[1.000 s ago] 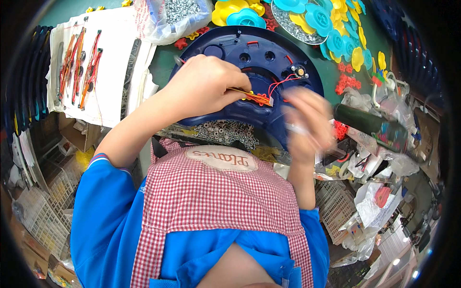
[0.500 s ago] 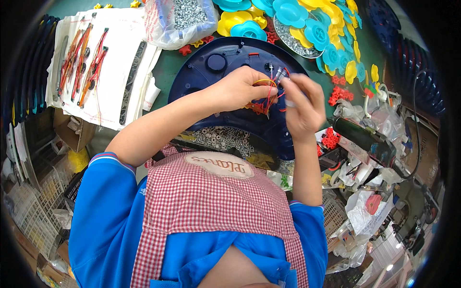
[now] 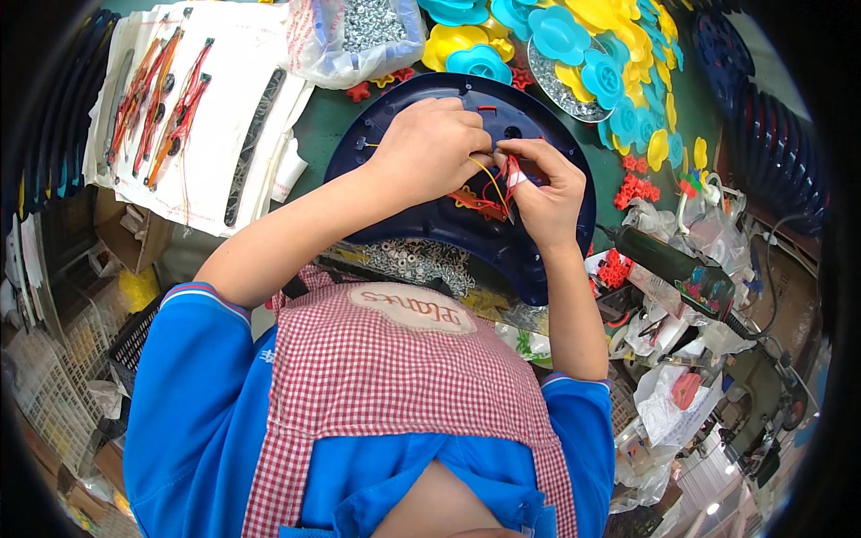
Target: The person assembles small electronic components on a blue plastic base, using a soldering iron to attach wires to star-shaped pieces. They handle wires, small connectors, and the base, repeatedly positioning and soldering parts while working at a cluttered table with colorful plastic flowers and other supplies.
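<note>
A dark blue curved plastic shell [image 3: 574, 215] lies before me, its hollow side with posts and holes facing up. Over its middle, my left hand [image 3: 430, 148] is closed, its fingertips pinching a thin yellow wire [image 3: 491, 179]. Just to the right, my right hand [image 3: 545, 184] pinches red wires [image 3: 512, 170] between thumb and fingers, a white wrap around one finger. Both sets of wires run down to an orange circuit board [image 3: 477, 204] inside the shell. Another short yellow wire end sticks out left of my left hand. Fingers hide the exact wire tips.
Wired boards [image 3: 166, 108] lie on white sheets at the left. A bag-lined box of screws [image 3: 372, 27] stands behind the shell, beside yellow and turquoise flower-shaped parts [image 3: 596, 76]. Small metal parts [image 3: 421, 260] sit near me. A dark green cylindrical tool [image 3: 673, 269] lies right, among plastic bags.
My right hand has moved slightly left and gone from blurred to a steady pinch on the red wires. My left hand has turned knuckles-up and shifted a little up.
</note>
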The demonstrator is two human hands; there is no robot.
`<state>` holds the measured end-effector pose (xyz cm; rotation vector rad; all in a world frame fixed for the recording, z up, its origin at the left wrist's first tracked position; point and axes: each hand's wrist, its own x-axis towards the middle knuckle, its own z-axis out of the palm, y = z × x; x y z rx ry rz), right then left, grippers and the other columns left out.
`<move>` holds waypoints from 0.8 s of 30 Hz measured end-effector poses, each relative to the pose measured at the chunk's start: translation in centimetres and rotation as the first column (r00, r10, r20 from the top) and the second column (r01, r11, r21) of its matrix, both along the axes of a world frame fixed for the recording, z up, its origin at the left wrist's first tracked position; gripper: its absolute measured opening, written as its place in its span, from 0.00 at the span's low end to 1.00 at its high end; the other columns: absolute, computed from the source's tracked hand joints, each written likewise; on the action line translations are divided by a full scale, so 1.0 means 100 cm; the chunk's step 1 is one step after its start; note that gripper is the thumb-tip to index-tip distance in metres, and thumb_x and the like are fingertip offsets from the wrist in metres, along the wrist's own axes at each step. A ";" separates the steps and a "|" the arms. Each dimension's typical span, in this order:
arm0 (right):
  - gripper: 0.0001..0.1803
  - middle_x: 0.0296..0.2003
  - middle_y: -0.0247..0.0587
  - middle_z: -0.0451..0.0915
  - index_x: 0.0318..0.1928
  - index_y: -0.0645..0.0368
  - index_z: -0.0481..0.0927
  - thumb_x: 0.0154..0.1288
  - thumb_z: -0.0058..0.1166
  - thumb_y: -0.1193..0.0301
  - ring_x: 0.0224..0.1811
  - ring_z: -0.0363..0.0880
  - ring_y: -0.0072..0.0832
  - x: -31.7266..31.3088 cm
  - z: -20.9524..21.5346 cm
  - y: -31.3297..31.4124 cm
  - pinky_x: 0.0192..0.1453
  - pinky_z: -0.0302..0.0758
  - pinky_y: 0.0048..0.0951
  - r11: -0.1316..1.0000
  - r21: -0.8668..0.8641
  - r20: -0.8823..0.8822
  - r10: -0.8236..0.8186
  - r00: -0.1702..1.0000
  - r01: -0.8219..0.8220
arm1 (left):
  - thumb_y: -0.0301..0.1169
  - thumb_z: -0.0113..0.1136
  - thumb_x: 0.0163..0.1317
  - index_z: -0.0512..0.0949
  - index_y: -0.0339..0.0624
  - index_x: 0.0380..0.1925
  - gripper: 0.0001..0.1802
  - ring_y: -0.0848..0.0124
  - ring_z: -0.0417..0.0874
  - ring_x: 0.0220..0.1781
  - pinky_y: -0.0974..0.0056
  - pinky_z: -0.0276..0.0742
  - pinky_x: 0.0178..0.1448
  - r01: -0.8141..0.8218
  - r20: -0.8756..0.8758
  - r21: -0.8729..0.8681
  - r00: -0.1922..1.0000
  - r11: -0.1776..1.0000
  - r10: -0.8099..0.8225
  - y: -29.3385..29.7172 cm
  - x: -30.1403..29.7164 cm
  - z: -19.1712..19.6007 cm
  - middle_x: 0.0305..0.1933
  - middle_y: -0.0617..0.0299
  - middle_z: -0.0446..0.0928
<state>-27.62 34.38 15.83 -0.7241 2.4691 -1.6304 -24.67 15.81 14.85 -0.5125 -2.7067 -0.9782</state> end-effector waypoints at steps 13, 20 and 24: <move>0.05 0.31 0.39 0.77 0.34 0.58 0.83 0.54 0.62 0.74 0.37 0.81 0.38 -0.028 -0.007 -0.019 0.41 0.78 0.38 0.850 0.514 -0.294 0.305 0.906 -0.119 | 0.37 0.73 0.42 0.75 0.55 0.55 0.35 0.55 0.65 0.70 0.46 0.57 0.71 -0.254 -0.054 -0.250 0.967 0.934 0.249 -0.001 0.004 -0.016 0.68 0.56 0.66; 0.09 0.36 0.39 0.80 0.36 0.57 0.83 0.53 0.60 0.81 0.38 0.82 0.39 -0.027 0.008 -0.013 0.42 0.79 0.36 0.922 0.379 -0.264 0.184 0.947 -0.073 | 0.36 0.73 0.42 0.78 0.55 0.50 0.30 0.58 0.67 0.68 0.47 0.56 0.71 -0.237 -0.085 -0.200 0.971 0.951 0.224 -0.004 0.006 -0.011 0.64 0.59 0.69; 0.14 0.33 0.40 0.82 0.40 0.59 0.82 0.53 0.56 0.86 0.38 0.83 0.35 -0.025 0.001 0.005 0.42 0.78 0.33 0.891 0.454 -0.361 0.161 0.918 0.022 | 0.35 0.72 0.43 0.82 0.52 0.38 0.18 0.62 0.69 0.65 0.47 0.56 0.71 -0.146 -0.073 -0.226 0.988 0.963 0.133 -0.003 0.004 -0.012 0.58 0.65 0.73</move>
